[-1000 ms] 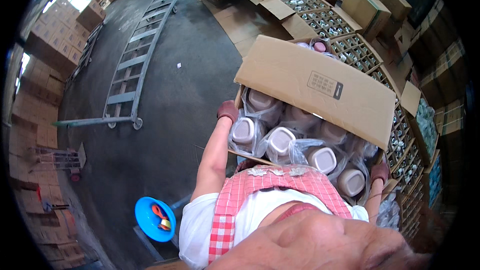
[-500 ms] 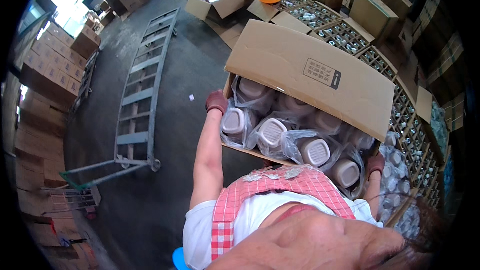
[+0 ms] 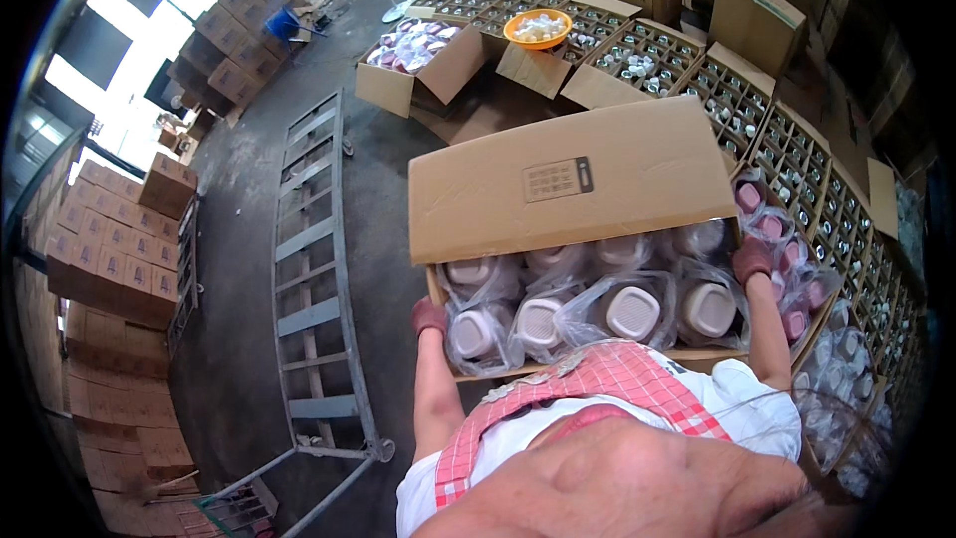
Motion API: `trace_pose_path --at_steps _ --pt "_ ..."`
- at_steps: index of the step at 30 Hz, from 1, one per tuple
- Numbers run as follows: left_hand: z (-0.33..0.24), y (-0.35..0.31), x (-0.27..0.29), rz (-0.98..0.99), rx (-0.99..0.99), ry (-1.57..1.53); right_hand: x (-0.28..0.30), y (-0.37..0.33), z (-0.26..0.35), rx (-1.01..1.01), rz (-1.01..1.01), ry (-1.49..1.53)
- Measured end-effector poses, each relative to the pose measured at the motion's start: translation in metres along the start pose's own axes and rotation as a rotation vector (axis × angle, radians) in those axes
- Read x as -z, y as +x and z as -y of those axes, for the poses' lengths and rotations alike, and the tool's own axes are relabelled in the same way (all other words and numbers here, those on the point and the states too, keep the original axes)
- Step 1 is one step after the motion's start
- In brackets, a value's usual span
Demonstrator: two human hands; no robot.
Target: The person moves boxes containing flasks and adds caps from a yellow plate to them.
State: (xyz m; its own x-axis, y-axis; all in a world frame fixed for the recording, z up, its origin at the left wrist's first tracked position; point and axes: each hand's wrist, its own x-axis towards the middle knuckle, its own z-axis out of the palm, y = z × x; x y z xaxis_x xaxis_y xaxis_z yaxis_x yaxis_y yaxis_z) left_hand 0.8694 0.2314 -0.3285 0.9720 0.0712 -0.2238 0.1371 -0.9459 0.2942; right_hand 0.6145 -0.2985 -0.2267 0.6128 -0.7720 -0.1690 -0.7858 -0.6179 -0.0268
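A large cardboard box, one long flap raised, is held against the front of my body. Inside stand pale, square-bottomed jars in clear plastic bags, set in rows. My left hand, in a reddish-brown glove, is closed on the box's left side. The right one is gloved alike; my right hand is closed at the box's right side, its fingertips partly hidden by the edge. Just beyond it, another open box holds bagged pink jars.
A long metal flatbed cart stands on the floor to the left, with stacked cartons past it. Divided crates of small glassware curve along the far and right sides. An orange bowl and an open carton sit at the far end.
The box has turned from slanting down rightward to nearly level. My right hand appears farther forward beside it, and the bagged pink jars have come into sight. Both hands keep their hold.
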Motion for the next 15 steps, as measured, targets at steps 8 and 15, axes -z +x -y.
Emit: trace_pose_path --at_steps 8,15 --pt "0.082 0.107 -0.012 -0.032 0.172 0.052 0.007 0.110 0.182 0.135 0.041 0.018" --pt "0.141 0.189 -0.071 -0.023 0.272 0.082 0.044 0.193 0.319 0.313 -0.028 0.064"
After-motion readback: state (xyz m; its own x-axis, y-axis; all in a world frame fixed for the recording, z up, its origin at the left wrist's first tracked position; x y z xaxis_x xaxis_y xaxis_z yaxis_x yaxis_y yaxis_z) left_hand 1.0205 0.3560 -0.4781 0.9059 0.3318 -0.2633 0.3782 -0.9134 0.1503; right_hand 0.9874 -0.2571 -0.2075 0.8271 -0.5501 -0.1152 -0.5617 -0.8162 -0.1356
